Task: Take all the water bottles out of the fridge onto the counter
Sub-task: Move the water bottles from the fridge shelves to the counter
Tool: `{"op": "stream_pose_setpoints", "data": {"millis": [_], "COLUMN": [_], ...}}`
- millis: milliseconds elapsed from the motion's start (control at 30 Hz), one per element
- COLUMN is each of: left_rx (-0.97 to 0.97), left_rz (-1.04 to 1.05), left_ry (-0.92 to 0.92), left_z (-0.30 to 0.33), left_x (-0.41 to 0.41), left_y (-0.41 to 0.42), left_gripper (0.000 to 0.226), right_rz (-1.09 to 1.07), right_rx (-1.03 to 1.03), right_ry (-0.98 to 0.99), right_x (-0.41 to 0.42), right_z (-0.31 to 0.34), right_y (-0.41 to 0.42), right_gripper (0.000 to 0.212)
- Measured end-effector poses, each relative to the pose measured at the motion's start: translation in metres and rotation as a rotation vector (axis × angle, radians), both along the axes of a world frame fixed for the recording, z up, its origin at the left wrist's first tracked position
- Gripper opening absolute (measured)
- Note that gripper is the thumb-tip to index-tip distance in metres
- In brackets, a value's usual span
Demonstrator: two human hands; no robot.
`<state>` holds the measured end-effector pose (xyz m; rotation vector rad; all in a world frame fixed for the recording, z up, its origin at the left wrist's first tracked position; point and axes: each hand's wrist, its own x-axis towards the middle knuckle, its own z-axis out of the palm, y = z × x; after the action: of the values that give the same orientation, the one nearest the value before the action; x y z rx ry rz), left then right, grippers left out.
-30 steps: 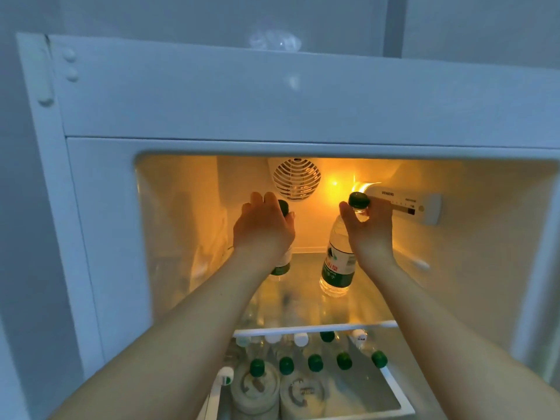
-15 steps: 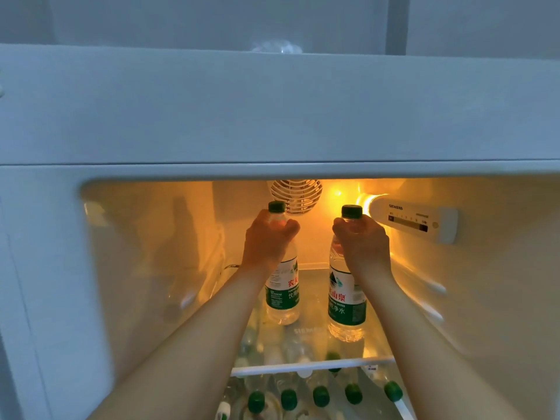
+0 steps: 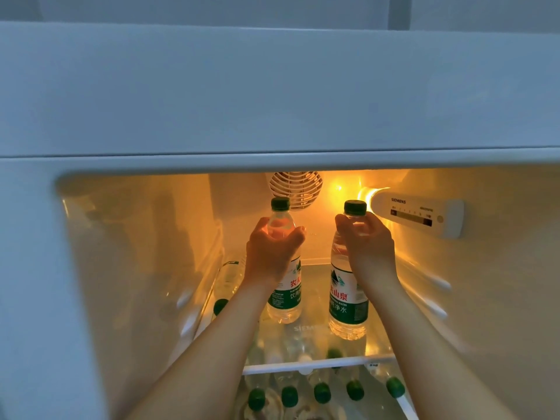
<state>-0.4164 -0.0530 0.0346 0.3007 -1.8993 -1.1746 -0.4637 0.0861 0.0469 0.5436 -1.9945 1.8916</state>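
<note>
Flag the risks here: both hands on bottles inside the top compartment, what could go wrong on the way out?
1. Each hand, left hand and right hand, grips only a bottle's neck; the left bottle or right bottle could slip.
2. The lying bottle sits close beside the left forearm and may get knocked.
3. The fridge's upper frame hangs low; the caps could clip it.

bottles (image 3: pixel 285 298) lifted nearer, hands (image 3: pixel 272 253) raised

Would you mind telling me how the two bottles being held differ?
The left bottle is gripped by the left hand around its shoulder; the right bottle is held by the right hand nearer the neck. The right bottle appears larger and nearer the camera. Both stand upright, with green caps and green labels.
</note>
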Motion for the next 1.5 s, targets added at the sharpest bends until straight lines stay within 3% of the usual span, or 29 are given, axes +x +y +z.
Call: {"op": "stream_pose_setpoints", "data": {"millis": [467, 700, 833, 1200, 1500], "left_rx": [0.209, 0.095, 0.066, 0.107, 0.265], "left_rz": [0.019, 0.033, 0.029, 0.039, 0.241], "left_ry": [0.168, 0.239, 0.273, 0.250, 0.128], "left_z": [-0.007, 0.006, 0.004, -0.014, -0.064], "left_x": [0.083, 0.132, 0.164, 0.292, 0.440], "left_y": [0.032, 0.044, 0.052, 0.061, 0.048], "left_gripper": [0.039, 0.024, 0.020, 0.014, 0.016], "right_rz": [0.023, 0.075, 0.077, 0.166, 0.356], "right_rx": [-0.162, -0.202, -0.207, -0.268, -0.206], "right_ry": [0.077, 0.134, 0.126, 0.029, -0.089], "right_x": [0.072, 0.115, 0.139, 0.237, 0.368], "right_z": [0.010, 0.034, 0.029, -0.006, -0.054], "right_y": [0.027, 0.038, 0.042, 0.043, 0.009], "right_gripper": [0.009, 0.019, 0.004, 0.013, 0.003]}}
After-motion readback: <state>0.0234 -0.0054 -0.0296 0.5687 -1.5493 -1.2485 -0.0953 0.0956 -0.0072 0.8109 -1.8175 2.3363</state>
